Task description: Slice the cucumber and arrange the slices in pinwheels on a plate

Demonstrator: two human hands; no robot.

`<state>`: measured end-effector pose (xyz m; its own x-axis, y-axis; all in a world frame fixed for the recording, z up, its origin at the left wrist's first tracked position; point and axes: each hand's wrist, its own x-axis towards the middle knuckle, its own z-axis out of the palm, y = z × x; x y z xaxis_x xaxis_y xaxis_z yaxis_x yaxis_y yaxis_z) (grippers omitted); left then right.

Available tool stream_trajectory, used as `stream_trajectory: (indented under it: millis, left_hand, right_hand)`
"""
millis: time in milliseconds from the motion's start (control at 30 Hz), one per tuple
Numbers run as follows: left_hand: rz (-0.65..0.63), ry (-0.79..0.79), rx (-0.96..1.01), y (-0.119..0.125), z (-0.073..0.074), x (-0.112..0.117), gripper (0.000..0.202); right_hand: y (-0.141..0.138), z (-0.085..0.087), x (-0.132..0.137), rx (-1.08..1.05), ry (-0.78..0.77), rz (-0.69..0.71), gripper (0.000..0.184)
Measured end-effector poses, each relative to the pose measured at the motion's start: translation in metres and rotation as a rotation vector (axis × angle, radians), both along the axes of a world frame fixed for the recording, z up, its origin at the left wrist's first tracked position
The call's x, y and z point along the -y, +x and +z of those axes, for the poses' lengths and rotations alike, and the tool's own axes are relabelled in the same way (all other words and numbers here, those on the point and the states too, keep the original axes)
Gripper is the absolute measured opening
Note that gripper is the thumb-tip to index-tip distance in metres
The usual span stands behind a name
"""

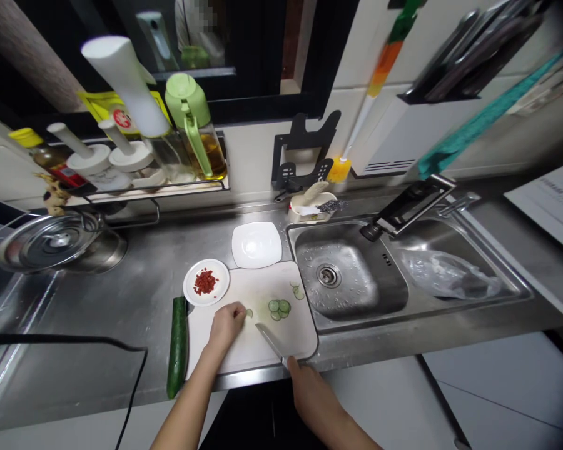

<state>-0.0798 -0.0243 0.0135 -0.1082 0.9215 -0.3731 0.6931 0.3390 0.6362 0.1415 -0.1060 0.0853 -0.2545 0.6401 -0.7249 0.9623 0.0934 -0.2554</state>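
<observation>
In the head view, my right hand (307, 384) grips a kitchen knife (272, 342) by its handle, the blade angled up and left over the white cutting board (244, 350). My left hand (228, 324) rests on the board with its fingers curled closed; what they hold, if anything, is hidden. A small cucumber piece (249, 313) lies just right of those fingertips. Several cucumber slices (279, 310) are bunched further right, and a few thin scraps (297, 291) lie near the board's right edge. A whole cucumber (177, 347) lies along the board's left side.
Behind the board stand a white plate (214, 270) with chopped red bits and a white square dish (256, 240). A double sink (347, 325) is at the right, its right basin holding a plastic bag (450, 275). A lidded pot (94, 250) and a black cable (75, 339) are left.
</observation>
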Motion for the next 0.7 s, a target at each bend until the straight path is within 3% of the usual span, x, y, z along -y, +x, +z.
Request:
stream_trajectory:
  millis: [167, 267, 533, 700]
  left_hand:
    - [0.279, -0.039, 0.076, -0.007, -0.008, 0.005, 0.024]
    - [0.371, -0.043, 0.071, -0.015, -0.013, 0.006, 0.029]
    - [0.341, 0.058, -0.139, -0.023, -0.016, 0.006, 0.03]
    - [0.301, 0.209, -0.229, -0.016, -0.015, 0.013, 0.027]
  right_hand:
    - [0.0, 0.003, -0.002, 0.005, -0.028, -0.024, 0.06]
    - [-0.001, 0.005, -0.003, 0.01, -0.018, -0.014, 0.06]
    - [-0.001, 0.002, -0.004, 0.016, 0.029, 0.003, 0.058]
    - [0.001, -0.001, -0.003, 0.005, 0.022, 0.01, 0.056]
